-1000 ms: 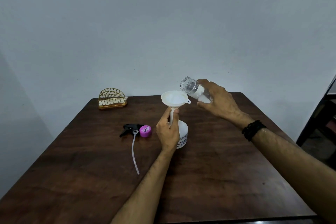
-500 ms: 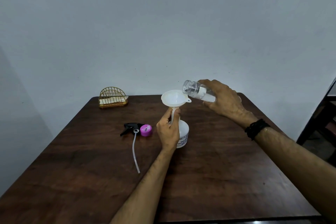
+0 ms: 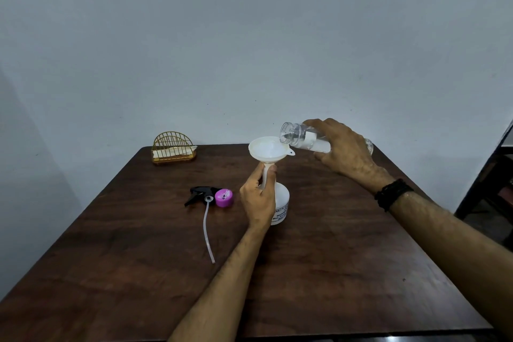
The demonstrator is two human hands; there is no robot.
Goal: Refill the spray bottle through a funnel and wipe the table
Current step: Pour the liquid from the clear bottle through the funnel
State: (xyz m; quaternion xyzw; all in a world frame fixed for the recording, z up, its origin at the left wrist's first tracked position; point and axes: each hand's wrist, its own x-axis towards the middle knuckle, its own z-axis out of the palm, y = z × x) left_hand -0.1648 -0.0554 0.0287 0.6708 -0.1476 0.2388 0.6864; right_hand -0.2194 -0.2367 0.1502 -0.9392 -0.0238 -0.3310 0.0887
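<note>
A white spray bottle [image 3: 281, 203] stands near the middle of the dark wooden table [image 3: 333, 272], with a white funnel [image 3: 267, 150] seated in its neck. My left hand [image 3: 258, 198] grips the funnel stem and the bottle's neck. My right hand [image 3: 342, 151] holds a clear refill bottle [image 3: 298, 138] tipped almost flat, its open mouth over the funnel's right rim. The black trigger sprayer head [image 3: 200, 193] with its long dip tube [image 3: 206, 228] lies on the table to the left.
A purple cap [image 3: 223, 198] lies beside the sprayer head. A gold wire holder [image 3: 172, 148] with white paper napkins stands at the table's far left corner. A dark piece of furniture [image 3: 488, 189] stands off the table's right edge.
My right hand has lowered and tilted the clear bottle further, bringing its mouth down to the funnel's rim. My left hand and the spray bottle stay in place.
</note>
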